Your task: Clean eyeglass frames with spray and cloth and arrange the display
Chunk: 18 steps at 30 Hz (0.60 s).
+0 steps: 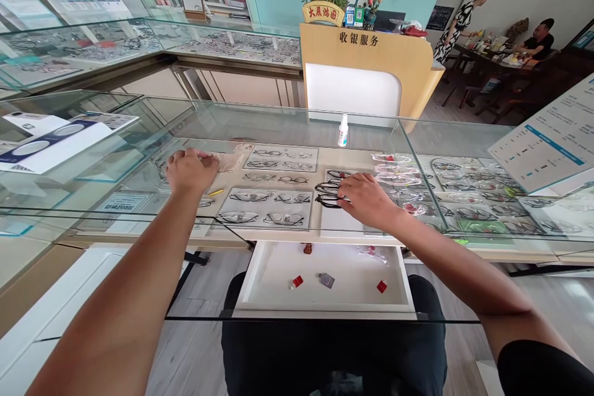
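Note:
My left hand (192,170) rests over the left part of the glass counter with its fingers curled together. At its fingertips lies a pinkish, see-through plastic bag (229,161), whose near edge the fingers seem to pinch. Over the middle of the counter, my right hand (366,198) has its fingers closed on black-framed eyeglasses (328,200); another dark frame lies just behind them. Under the glass, between my hands, several eyeglasses (284,219) sit on white trays (264,197). Left of these is a small yellow stick (216,192).
A small white spray bottle (343,131) stands toward the counter's far edge. Below the glass, an open white drawer (273,297) holds small red and grey items. A sign card (547,136) leans at right, and leaflets (51,142) stand at left. Two people are far back right.

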Available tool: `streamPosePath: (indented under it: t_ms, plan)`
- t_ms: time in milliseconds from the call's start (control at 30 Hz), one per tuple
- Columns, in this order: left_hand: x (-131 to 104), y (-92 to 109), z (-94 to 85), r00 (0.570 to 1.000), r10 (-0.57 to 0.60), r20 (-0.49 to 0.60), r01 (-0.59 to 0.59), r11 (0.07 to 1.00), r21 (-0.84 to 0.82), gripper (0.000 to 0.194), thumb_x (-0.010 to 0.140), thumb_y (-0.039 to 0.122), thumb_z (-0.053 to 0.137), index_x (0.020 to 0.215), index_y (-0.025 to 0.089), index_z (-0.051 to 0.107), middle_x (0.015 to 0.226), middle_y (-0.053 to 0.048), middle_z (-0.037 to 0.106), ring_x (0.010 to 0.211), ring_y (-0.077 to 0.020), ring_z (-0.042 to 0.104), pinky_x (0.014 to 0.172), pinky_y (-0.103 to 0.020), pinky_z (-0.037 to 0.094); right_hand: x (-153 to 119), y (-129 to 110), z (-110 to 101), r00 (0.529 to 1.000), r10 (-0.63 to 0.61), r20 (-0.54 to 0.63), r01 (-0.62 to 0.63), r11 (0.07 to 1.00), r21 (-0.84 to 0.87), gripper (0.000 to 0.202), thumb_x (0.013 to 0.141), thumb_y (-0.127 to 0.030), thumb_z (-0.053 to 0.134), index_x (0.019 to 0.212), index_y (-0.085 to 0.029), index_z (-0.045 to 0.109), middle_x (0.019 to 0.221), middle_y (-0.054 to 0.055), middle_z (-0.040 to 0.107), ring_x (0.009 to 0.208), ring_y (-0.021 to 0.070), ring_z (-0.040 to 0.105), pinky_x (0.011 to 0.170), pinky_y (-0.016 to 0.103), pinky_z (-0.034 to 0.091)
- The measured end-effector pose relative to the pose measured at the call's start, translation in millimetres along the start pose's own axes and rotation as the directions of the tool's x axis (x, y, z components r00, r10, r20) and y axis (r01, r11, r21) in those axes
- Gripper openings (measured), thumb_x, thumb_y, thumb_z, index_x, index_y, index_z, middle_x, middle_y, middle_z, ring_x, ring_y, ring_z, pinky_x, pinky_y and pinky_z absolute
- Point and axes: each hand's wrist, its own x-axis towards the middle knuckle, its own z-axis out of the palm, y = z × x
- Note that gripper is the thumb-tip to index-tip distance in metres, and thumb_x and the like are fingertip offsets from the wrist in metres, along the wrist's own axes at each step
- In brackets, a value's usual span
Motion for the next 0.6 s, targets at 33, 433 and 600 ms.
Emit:
streamPosePath:
  t_ms: [33,433,600]
  plan:
    - [-0.1,0.1,-0.3,1.0,-0.001,0.005,0.001,1.0,0.002,0.05,0.1,0.046,0.057,0.133,0.012,0.073,0.157,-0.029,0.065,0.152,-0.0461,0.053,0.127,-0.063,0.045,-4.4,-4.4,-3.2,1.0,0.003,-0.027,-0.003,1.0,-0.002,0.025,0.116,-0.024,0.063,0.126,-0.014,0.084,0.158,0.019,0.072,0.149,0.0386,0.061,0.13,0.058,0.045]
    - [-0.7,1.9,1.5,1.0,0.008,0.007,-0.008,0.999,0.038,0.052,0.101,0.041,0.056,0.136,0.01,0.076,0.156,-0.03,0.065,0.153,-0.0478,0.054,0.127,-0.065,0.046,-32.0,-60.0,87.4,0.924,-0.348,0.159,0.27,0.888,0.372,0.01,0.108,-0.023,0.076,0.112,-0.02,0.084,0.126,0.009,0.085,0.121,0.0255,0.077,0.107,0.04,0.062]
    - [-0.6,2.3,0.5,1.0,0.0,0.002,0.0,1.0,0.015,0.051,0.099,0.042,0.059,0.135,0.01,0.076,0.156,-0.028,0.065,0.153,-0.0482,0.053,0.125,-0.066,0.047,22.5,-16.5,105.6,0.998,-0.052,0.019,0.051,0.995,0.081,0.011,0.108,-0.015,0.074,0.114,-0.016,0.083,0.125,0.011,0.084,0.121,0.0242,0.077,0.108,0.039,0.061]
